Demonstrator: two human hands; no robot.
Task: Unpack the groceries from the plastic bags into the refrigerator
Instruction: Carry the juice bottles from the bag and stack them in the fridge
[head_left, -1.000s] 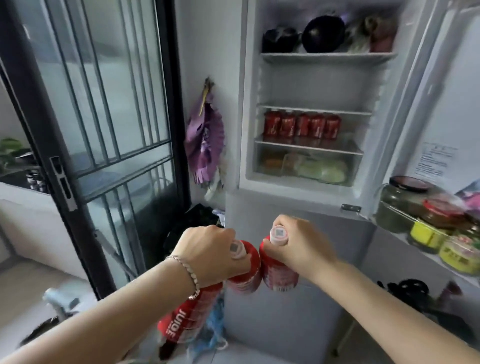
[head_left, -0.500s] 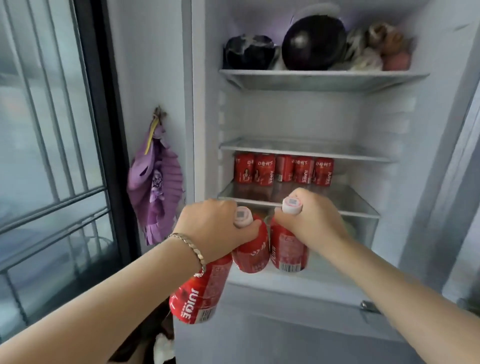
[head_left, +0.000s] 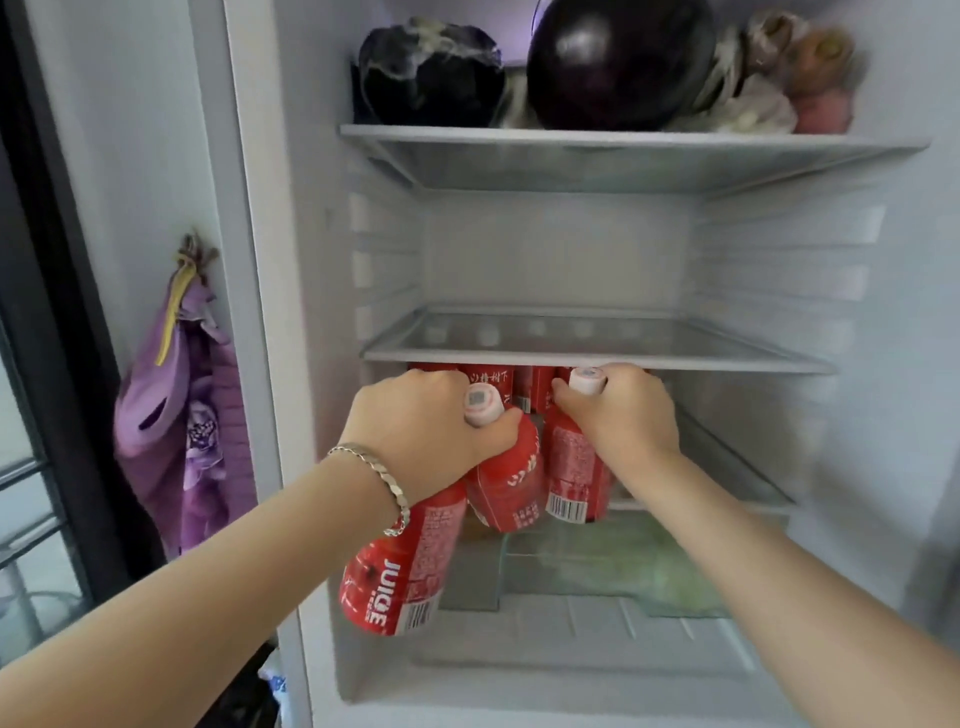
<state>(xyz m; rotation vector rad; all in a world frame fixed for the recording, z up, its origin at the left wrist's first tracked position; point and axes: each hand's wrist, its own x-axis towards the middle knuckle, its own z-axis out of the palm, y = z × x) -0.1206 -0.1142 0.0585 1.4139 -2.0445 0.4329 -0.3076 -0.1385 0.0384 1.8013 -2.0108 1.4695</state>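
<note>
The left hand (head_left: 421, 431) is gripping 2 red juice bottles at once: one bottle (head_left: 402, 571) is hanging tilted below the wrist with its "JUICE" label facing out, and the other (head_left: 506, 483) is pinched at the neck, its pale cap (head_left: 480, 402) poking up between thumb and fingers. The right hand (head_left: 621, 410) is closing around the neck of a 3rd red bottle (head_left: 576, 473), whose cap (head_left: 587, 378) is sitting just under the front edge of the middle glass shelf (head_left: 597, 353). All 3 bottles are hovering in front of the open refrigerator (head_left: 311, 208), at the front left part of the lower shelf (head_left: 727, 467), touching one another side by side. Behind the hands, a row of red cans or bottles (head_left: 519, 387) is standing at the back of that lower shelf; how many is hard to tell. The middle glass shelf is carrying nothing visible. On the top shelf (head_left: 623, 140) 2 dark purple round vegetables (head_left: 618, 62) are sitting toward the left and middle, with paler produce (head_left: 800, 78) at the right end. Below the bottles, a clear drawer (head_left: 597, 566) is showing something green inside, blurred. A bracelet (head_left: 382, 478) is circling the left wrist. On the wall left of the refrigerator, a purple cloth item (head_left: 182, 415) is hanging from a hook, beside a dark door frame (head_left: 57, 312).
</note>
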